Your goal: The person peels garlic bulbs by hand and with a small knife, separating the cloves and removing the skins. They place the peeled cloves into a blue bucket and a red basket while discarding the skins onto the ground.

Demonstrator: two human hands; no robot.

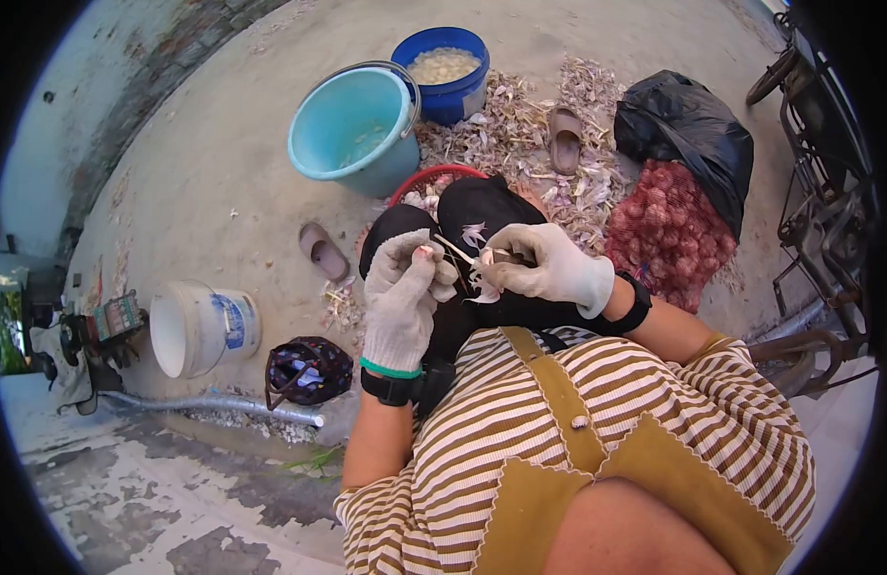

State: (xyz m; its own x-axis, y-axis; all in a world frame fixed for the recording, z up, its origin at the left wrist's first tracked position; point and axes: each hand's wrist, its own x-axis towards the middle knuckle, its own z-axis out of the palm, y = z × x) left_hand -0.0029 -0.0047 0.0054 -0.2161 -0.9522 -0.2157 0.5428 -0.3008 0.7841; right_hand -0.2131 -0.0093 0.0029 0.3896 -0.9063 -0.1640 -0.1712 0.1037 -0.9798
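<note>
My left hand [405,292], in a white knit glove with a green cuff, is closed above my left knee. Its thumb and fingers are pinched together, and what lies between them is too small to make out. Just to the right, my right hand [544,268], also gloved, pinches a piece of garlic [487,257]. A thin pale stalk [455,250] slants from the garlic toward my left fingers. Papery garlic skin [483,289] hangs below the pinch. Part of the garlic is hidden behind my right fingers, along with something dark that I cannot identify.
Beyond my knees, a red basket [426,178] holds garlic. A light-blue bucket [352,129] and a dark-blue bucket [453,81] of peeled cloves stand behind. Garlic skins [520,120], a slipper [565,141], a red net sack [668,230] and black bag [688,129] lie right; a white bucket [204,329] lies left.
</note>
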